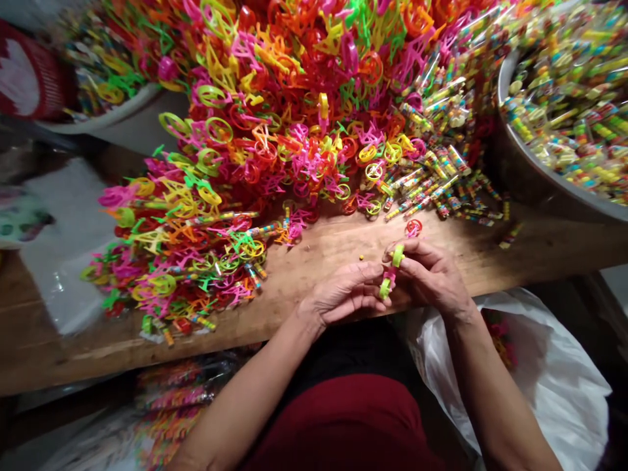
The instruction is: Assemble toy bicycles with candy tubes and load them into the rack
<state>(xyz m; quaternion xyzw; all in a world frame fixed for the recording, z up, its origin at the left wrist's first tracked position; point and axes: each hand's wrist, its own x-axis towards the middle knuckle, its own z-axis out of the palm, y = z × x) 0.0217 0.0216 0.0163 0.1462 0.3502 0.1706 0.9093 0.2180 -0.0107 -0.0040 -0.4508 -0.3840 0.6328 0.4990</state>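
Observation:
Near the front edge of the wooden table [338,242], both my hands grip one small plastic toy bicycle [389,276] with yellow-green wheels and a pink frame. My left hand [347,291] has its fingertips closed on the lower wheel end. My right hand [434,275] pinches the upper wheel between thumb and fingers. A loose red and pink toy piece [413,227] lies just beyond my right hand. Past both hands rises a big heap of bright toy bicycle parts [294,150]. Candy-filled clear tubes [432,183] are piled at the heap's right.
A metal basin [510,124] full of candy tubes stands at the right. At the back left are a white tub [142,108] and a red basket [53,78]. A toy pile with tubes [186,255] covers the left. A white plastic bag [554,366] hangs below the right edge.

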